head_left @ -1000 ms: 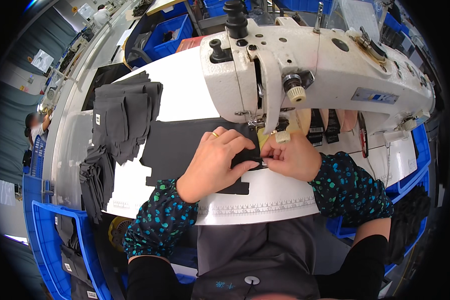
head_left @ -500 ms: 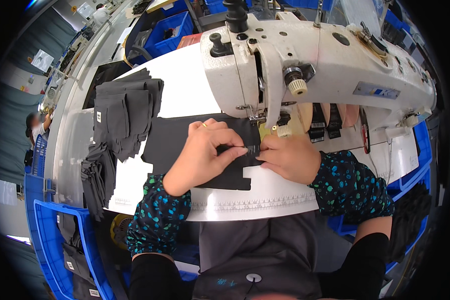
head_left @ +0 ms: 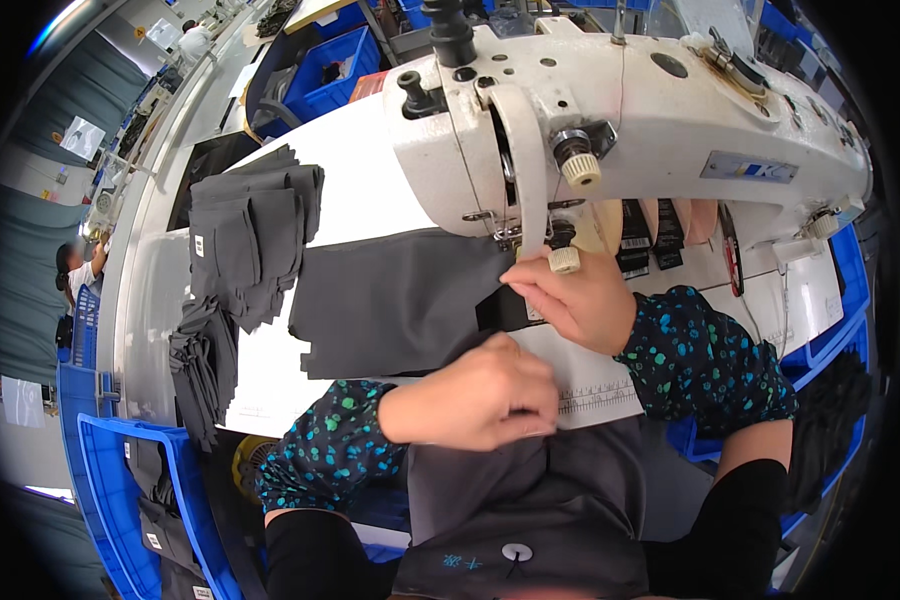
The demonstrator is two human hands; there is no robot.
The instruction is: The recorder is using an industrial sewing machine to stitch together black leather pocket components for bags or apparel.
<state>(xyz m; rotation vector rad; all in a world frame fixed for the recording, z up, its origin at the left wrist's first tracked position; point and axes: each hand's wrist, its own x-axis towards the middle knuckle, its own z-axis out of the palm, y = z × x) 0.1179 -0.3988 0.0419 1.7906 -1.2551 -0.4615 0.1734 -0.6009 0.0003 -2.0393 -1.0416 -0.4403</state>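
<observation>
A dark grey fabric panel (head_left: 390, 300) lies on the white sewing table, its right end beside the needle area of a white sewing machine (head_left: 660, 110). My right hand (head_left: 580, 300) pinches the panel's right corner, just in front of the presser foot (head_left: 510, 236). Below that corner shows a blacker patch of cloth (head_left: 505, 310). My left hand (head_left: 485, 393) is curled at the table's front edge, close to the panel's near side. Its fingers are bent under and slightly blurred, so whatever is in them is hidden.
Stacked grey fabric pieces (head_left: 245, 240) lie to the left. Scissors (head_left: 732, 250) and black labels (head_left: 635, 240) sit under the machine arm at right. A blue crate (head_left: 120, 470) with fabric stands lower left. A printed ruler (head_left: 600, 397) runs along the front edge.
My left hand has left the panel's right end and moved down toward the front edge. My right hand has shifted slightly up. The panel now lies smoother, its right corner folded.
</observation>
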